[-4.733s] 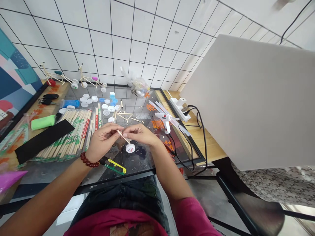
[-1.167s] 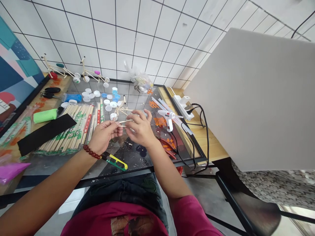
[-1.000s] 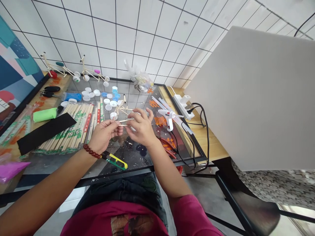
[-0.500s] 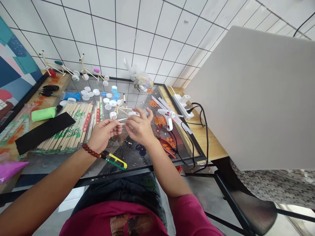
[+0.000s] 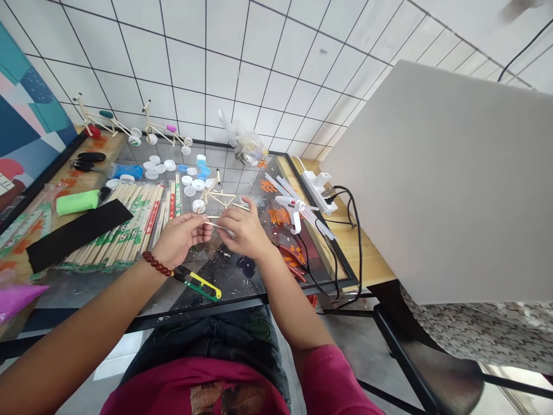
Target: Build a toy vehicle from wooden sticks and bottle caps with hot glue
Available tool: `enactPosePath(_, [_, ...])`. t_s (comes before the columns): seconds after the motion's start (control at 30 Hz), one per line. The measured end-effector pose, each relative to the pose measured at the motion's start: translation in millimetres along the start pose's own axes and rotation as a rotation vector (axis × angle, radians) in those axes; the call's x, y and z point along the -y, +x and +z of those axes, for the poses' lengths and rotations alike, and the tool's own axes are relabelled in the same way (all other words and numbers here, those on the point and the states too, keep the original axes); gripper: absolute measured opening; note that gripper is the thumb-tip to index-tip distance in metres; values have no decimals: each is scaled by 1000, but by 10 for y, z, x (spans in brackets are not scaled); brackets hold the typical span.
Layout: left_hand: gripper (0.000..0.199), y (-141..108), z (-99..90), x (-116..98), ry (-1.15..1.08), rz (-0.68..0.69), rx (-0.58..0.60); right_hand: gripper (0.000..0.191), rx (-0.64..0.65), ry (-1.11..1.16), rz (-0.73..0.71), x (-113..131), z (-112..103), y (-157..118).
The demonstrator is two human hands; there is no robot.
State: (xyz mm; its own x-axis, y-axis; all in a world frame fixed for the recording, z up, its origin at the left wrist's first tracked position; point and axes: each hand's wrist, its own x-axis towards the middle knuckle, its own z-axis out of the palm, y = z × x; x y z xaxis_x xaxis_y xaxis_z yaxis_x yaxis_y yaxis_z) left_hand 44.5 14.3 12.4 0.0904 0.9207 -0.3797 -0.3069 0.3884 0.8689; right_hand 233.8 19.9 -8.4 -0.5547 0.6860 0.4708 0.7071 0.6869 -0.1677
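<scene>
My left hand (image 5: 185,235), with a red bead bracelet at the wrist, pinches one end of a thin wooden stick (image 5: 212,224). The fingers of my right hand (image 5: 242,229) are closed on the stick's other end; its tip is hidden behind them. Just beyond my hands stands a small tricycle-like stick model (image 5: 219,197) with a white bottle-cap wheel (image 5: 199,206). A yellow-green utility knife (image 5: 201,283) lies below my left hand.
Bagged chopsticks (image 5: 125,230) and a black strip (image 5: 80,235) lie left. Loose bottle caps (image 5: 198,184) sit behind. Right are a white glue gun (image 5: 294,210), glue sticks (image 5: 317,222), red-handled pliers (image 5: 292,262) and a power strip (image 5: 318,190). Finished stick models (image 5: 166,128) stand at the back.
My right hand has tilted slightly down and its raised fingers have drawn in closer. The stick between my hands has changed its angle. The view has shifted slightly.
</scene>
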Motion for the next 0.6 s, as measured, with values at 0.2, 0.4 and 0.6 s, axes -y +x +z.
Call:
enactPosePath(0.2, [20,11,-41,1,8,31,25,13,-44,-44,5,22,40,-4])
enactPosePath(0.4, [31,19,-57,6,31,40,60,14,-33,-45,-2,0,93,-13])
enactPosePath(0.6, [39,0,-32,10,43,77,57,20,-4,-50,19,32,49,11])
